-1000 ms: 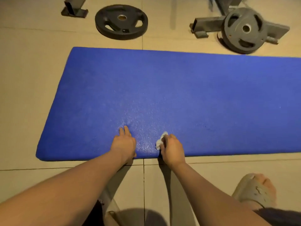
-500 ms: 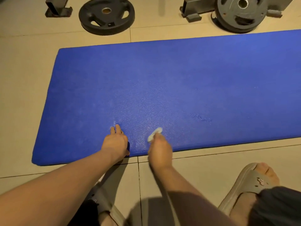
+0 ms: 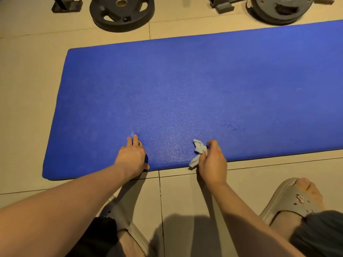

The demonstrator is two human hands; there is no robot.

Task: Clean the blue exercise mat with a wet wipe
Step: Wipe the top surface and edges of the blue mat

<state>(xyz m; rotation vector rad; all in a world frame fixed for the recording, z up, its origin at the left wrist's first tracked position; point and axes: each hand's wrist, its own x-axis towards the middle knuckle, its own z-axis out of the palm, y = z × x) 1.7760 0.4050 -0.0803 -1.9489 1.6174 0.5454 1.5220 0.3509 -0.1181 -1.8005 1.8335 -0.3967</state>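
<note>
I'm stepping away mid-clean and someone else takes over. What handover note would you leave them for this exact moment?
Left hand: rests with straight fingers on the blue exercise mat by its near edge, holding nothing.
Right hand: grips the crumpled wet wipe at the mat's near edge.
Mat: flat on the tiled floor, with two weight plates beyond its far edge.
Done: glistening patches near the hands suggest wiping there.
Left: probably the far half and left end, which look dry.
</note>
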